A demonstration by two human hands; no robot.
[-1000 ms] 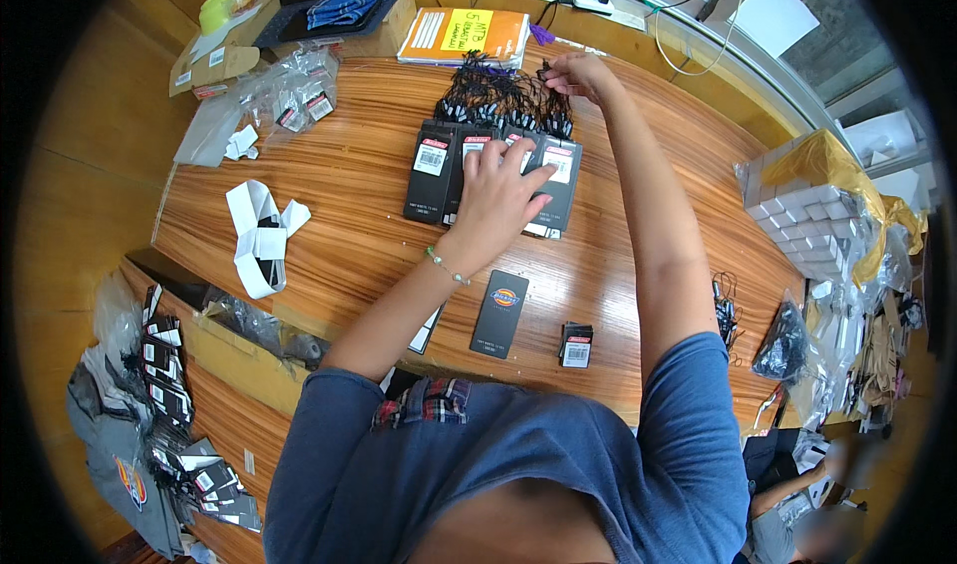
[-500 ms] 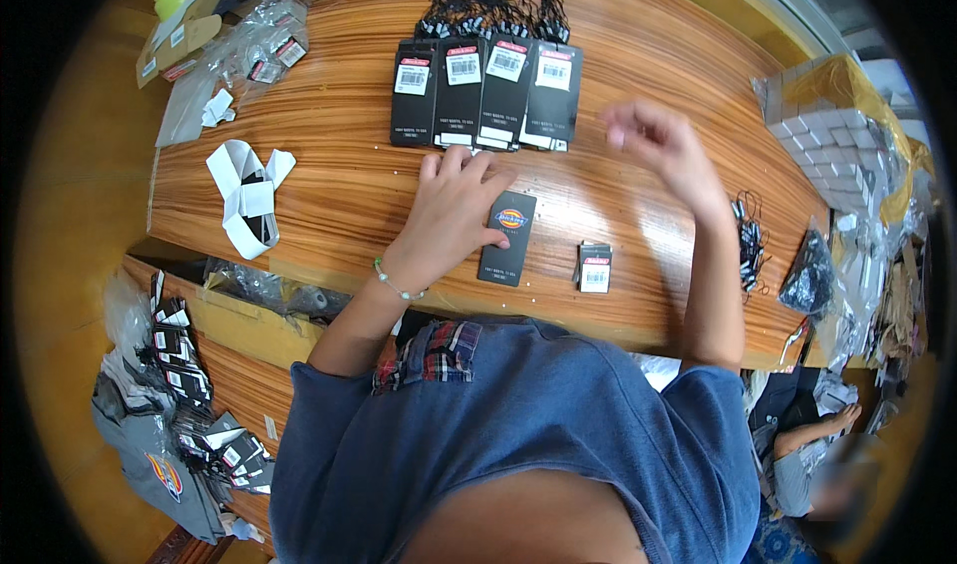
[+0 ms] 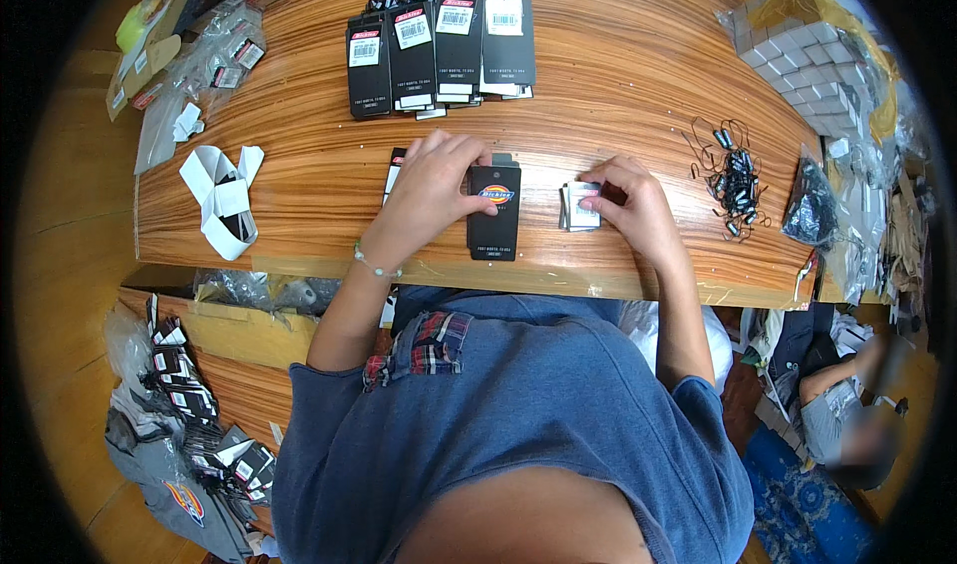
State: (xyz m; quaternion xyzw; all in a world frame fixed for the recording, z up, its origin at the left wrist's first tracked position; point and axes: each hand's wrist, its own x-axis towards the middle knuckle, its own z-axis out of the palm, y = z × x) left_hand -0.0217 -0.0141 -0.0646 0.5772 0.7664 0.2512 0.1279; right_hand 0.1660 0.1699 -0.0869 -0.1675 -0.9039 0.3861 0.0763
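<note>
My left hand (image 3: 427,193) has its thumb on the face of a black hang tag (image 3: 493,235) with a coloured oval logo, its fingers bent behind the tag's left edge. Another tag edge peeks out above it. Part of a black-and-white tag (image 3: 396,163) shows from under the left side of this hand. To the right, my right hand (image 3: 638,210) pinches at a small stack of white-labelled cards (image 3: 574,208) lying on the table. Beyond both hands lie overlapping rows of black hang tags (image 3: 461,60) with white barcode stickers and black strings.
Loose black strings (image 3: 738,187) lie right of my right hand, beside a bag of black pieces (image 3: 809,205). Small white boxes (image 3: 812,60) in plastic stand far right. A looped white strip (image 3: 209,200) lies left. Another person (image 3: 837,414) is at lower right.
My right hand has come down from the air onto the small card stack. My left hand's fingers have closed in on the black hang tag. The whole view has shifted.
</note>
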